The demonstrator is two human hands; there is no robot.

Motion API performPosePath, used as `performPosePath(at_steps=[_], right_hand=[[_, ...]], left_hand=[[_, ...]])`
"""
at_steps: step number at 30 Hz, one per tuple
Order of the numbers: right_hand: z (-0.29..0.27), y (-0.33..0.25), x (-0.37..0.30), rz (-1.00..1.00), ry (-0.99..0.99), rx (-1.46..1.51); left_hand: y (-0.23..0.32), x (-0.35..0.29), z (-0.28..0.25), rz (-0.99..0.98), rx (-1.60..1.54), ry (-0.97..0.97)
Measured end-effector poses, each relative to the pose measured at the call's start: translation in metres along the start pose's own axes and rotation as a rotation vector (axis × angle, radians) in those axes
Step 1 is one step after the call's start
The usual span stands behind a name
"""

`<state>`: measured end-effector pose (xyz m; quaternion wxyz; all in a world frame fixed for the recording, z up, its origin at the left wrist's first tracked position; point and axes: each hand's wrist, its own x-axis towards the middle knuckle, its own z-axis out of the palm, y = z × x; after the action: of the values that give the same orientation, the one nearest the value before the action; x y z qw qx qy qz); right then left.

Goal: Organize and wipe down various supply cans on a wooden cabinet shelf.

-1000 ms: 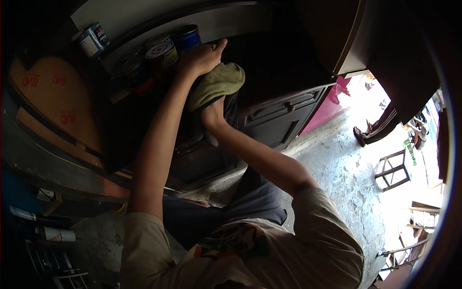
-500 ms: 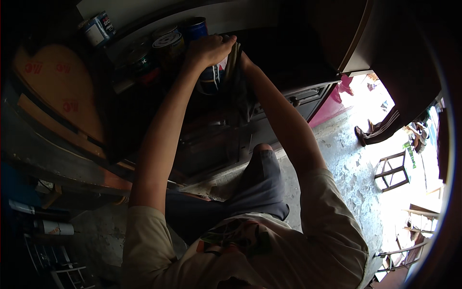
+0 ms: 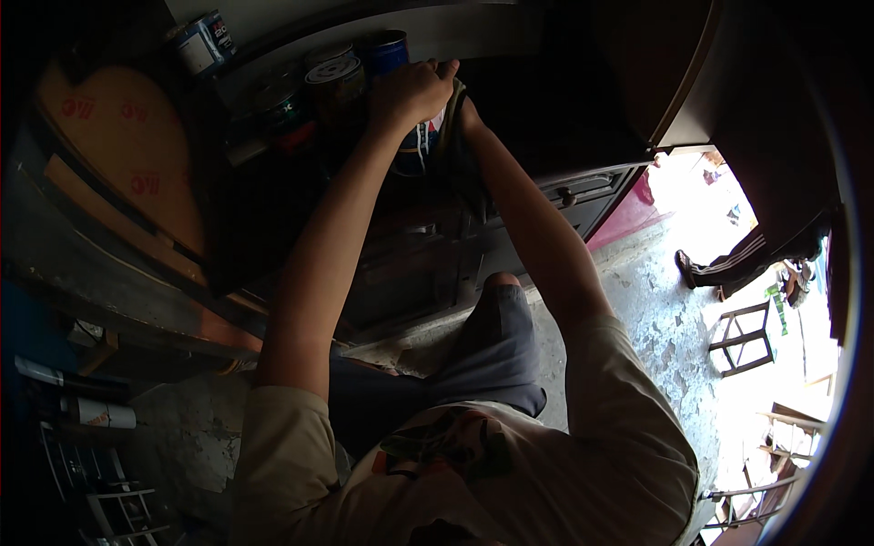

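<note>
My left hand (image 3: 414, 96) is closed over the top of a dark blue can with red and white on its label (image 3: 416, 150), on the dark cabinet top. Its thumb points up and away to the right. My right hand (image 3: 468, 116) is against the can's right side, with a dark olive cloth (image 3: 452, 127) bunched between hand and can and hanging down the cabinet front. Most of the right fingers are hidden behind the cloth and the can. Left of my hands stand a lidded can (image 3: 334, 73) and an open-topped blue can (image 3: 383, 53).
More cans (image 3: 276, 100) stand in shadow farther left, and a white-and-blue can (image 3: 207, 43) sits behind them. A curved wooden panel (image 3: 118, 146) lies at the left. A small stool (image 3: 740, 338) and another person's leg (image 3: 728, 262) are at the right.
The whole view has shifted slightly, so the cans and cabinet appear a little farther right. Both hands stay at the can with the cloth, and their hold looks much the same.
</note>
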<state>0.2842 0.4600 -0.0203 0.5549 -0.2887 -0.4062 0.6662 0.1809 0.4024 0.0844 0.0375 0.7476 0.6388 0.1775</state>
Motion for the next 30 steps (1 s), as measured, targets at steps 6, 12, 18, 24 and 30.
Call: performPosePath(at_steps=[6, 12, 18, 24, 30], right_hand=[[0.049, 0.058, -0.077, -0.347, 0.407, -0.219], [0.054, 0.081, -0.116, -0.654, 0.319, -1.022], [0.032, 0.053, -0.084, -0.759, 0.252, -0.993], [0.025, 0.016, -0.061, -0.758, -0.014, -0.727], [0.003, -0.022, -0.056, -0.409, -0.305, -0.383]], left_hand=[[0.000, 0.002, -0.003, -0.055, 0.075, -0.108], [-0.012, 0.016, 0.000, 0.089, 0.052, -0.122], [-0.024, 0.022, 0.002, 0.138, -0.027, -0.237], [-0.017, 0.023, 0.014, 0.073, 0.062, -0.075], [-0.007, 0.018, 0.004, 0.004, 0.079, -0.104]])
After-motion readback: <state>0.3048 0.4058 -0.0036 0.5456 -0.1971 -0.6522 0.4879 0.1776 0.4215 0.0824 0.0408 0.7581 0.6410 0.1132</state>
